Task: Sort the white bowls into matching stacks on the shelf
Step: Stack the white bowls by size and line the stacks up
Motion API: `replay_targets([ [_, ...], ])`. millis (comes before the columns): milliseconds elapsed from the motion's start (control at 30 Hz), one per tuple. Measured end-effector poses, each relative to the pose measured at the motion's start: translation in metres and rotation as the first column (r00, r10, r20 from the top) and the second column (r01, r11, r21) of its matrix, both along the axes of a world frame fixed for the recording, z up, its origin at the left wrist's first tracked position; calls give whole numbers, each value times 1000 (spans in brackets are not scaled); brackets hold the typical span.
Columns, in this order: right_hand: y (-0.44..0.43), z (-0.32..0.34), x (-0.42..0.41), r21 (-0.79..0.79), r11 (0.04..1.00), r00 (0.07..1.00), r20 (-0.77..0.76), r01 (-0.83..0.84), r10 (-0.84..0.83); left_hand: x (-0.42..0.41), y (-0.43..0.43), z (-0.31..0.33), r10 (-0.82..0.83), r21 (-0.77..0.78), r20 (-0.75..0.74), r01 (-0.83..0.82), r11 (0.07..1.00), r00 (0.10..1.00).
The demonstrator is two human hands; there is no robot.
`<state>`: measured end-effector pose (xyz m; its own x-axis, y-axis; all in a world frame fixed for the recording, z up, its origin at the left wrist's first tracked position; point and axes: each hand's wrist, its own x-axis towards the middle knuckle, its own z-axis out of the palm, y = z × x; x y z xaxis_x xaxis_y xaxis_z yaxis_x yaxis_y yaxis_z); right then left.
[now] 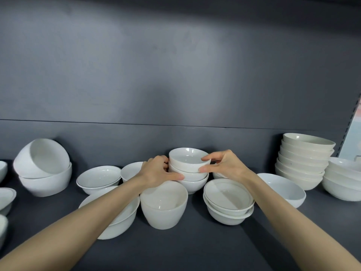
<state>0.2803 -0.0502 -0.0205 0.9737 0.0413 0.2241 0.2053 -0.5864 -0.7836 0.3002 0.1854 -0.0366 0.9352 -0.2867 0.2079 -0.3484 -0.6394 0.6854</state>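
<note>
**Grey shelf [195, 249], bowls all over**

Dead centre stands the three-bowl stack [192, 179]. Left hand [158, 171] curls its fingers round the stack's left side; right hand [224, 165] pinches the top bowl [188, 159] by its rim. Deep bowl [164, 206] just in front, tall stack [304, 161] well right.

A dark grey back panel [175, 65] rises along the far edge of the shelf [195, 249], matte, with soft patches of light on it. A thin horizontal seam [136, 123] crosses it low down. At the right edge runs a slotted upright [348, 128], and beyond it shows a pale board [356, 137] in pink and light blue tones.
</note>
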Motion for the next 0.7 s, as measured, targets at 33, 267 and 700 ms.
replay_targets([
  [33, 0, 1, -1, -10, 1000, 1000, -2, 0, 0, 0, 0, 1, 7, 25, 0, -7, 1000, 1000],
  [267, -2, 8, -9, -109, 993, 997, -62, -50, 44, -7, -3, 9, 97, 148, 102, -112, 983, 990],
  [700, -68, 41, -30, -217, 971, 993, 85, 99, -82, -52, -56, 31, -5, 84, 213, -14, 996, 977],
])
